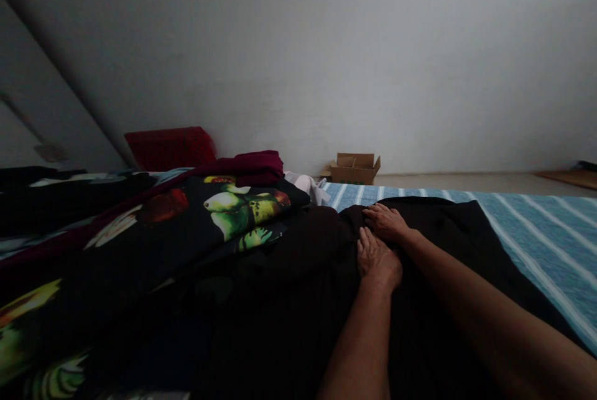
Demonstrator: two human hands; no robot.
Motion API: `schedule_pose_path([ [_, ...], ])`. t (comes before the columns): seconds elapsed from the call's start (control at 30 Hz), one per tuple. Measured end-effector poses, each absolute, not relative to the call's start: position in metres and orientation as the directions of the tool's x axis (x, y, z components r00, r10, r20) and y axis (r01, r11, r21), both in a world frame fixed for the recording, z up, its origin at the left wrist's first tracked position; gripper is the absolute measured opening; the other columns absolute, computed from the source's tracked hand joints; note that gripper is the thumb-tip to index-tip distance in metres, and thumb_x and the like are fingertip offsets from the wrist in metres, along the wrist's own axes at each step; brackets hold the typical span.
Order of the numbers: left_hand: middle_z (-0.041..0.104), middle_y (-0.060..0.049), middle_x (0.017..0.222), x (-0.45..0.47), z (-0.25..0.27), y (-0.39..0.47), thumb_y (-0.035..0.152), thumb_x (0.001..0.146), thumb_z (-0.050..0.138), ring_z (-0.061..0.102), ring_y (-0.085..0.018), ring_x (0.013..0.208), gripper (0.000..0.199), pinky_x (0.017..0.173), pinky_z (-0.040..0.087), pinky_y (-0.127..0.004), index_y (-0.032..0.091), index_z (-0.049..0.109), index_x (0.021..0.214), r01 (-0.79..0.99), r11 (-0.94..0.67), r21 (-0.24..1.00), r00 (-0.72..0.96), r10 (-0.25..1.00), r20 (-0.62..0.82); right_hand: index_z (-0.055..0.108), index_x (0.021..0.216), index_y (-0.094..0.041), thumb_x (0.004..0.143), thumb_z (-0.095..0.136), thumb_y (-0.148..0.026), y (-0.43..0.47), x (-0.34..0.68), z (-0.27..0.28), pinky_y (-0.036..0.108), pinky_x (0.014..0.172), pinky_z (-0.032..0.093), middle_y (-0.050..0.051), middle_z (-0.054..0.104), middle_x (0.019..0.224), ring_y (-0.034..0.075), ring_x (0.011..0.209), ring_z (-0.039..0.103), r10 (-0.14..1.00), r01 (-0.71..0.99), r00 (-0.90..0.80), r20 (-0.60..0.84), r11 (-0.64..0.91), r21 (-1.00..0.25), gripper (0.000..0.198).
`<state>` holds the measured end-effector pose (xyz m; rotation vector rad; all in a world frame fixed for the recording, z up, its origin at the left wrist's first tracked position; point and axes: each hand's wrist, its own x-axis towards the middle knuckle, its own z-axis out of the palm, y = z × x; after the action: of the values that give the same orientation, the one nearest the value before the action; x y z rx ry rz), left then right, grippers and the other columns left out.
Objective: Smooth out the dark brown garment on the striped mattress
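Observation:
A black garment [433, 226] lies spread over the bed, its far edge and right corner visible against the striped sheet. My left hand [377, 261] rests on it palm down, fingers stretched forward and pressed against the cloth. Just beyond and to the right, my right hand [386, 223] also lies on the black fabric with its fingers extended. The cloth is bunched into folds by the fingertips of both hands. What kind of garment it is I cannot tell. On the left, a black cloth with a colourful print [233, 207] lies beside it.
Folded maroon cloth [256, 167] lies behind the printed one, near a white item [308, 187]. The blue striped sheet [550, 232] extends right. Beyond the bed are an open cardboard box [354, 173], a red box-like object [170, 148] and a grey wall [326, 58]. Dark clothes [69, 198] lie far left.

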<state>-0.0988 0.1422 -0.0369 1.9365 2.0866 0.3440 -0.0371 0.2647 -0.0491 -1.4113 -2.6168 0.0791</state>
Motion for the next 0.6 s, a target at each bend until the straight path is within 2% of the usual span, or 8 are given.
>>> schedule_pose_path([
  [0.1,0.017,0.007,0.148,-0.098,-0.039,0.144,0.042,0.084,0.016,0.002,-0.022,0.138,0.065,0.112,0.012,-0.038,0.017,0.014,0.144,0.946,0.083,0.314,-0.075,0.997,-0.036,0.047,0.127,-0.027,0.091,0.035,-0.037,0.266,-0.038,-0.051,0.048,0.098,0.025,0.005,0.041,0.136,0.025,0.127,0.027,0.835,0.824,-0.539,0.113,0.550,-0.134,0.039],
  [0.27,0.024,0.009,0.146,-0.095,-0.043,0.147,0.042,0.084,0.018,0.009,-0.021,0.137,0.063,0.111,0.019,-0.036,0.021,0.018,0.144,0.976,0.116,0.187,-0.117,0.993,-0.003,0.056,0.117,-0.032,0.088,0.041,-0.038,0.268,-0.038,-0.053,0.049,0.099,0.022,0.003,0.043,0.135,0.026,0.126,0.028,0.826,0.814,-0.554,0.105,0.564,-0.137,0.033],
  [0.5,0.023,0.011,0.145,-0.096,-0.043,0.145,0.042,0.085,0.018,0.010,-0.019,0.137,0.060,0.110,0.019,-0.035,0.028,0.016,0.143,0.979,0.100,0.180,-0.105,0.994,0.019,0.050,0.124,-0.025,0.090,0.037,-0.032,0.259,-0.038,-0.049,0.051,0.100,0.022,0.007,0.040,0.138,0.026,0.130,0.025,0.830,0.818,-0.534,0.159,0.555,-0.152,0.038],
  [0.6,0.024,0.013,0.145,-0.097,-0.043,0.144,0.042,0.085,0.023,0.011,-0.019,0.137,0.059,0.110,0.019,-0.035,0.031,0.017,0.143,0.980,0.094,0.176,-0.099,0.995,0.023,0.053,0.121,-0.023,0.090,0.037,-0.027,0.251,-0.038,-0.047,0.048,0.102,0.022,0.007,0.043,0.136,0.023,0.130,0.028,0.813,0.797,-0.555,0.177,0.580,-0.167,0.035],
])
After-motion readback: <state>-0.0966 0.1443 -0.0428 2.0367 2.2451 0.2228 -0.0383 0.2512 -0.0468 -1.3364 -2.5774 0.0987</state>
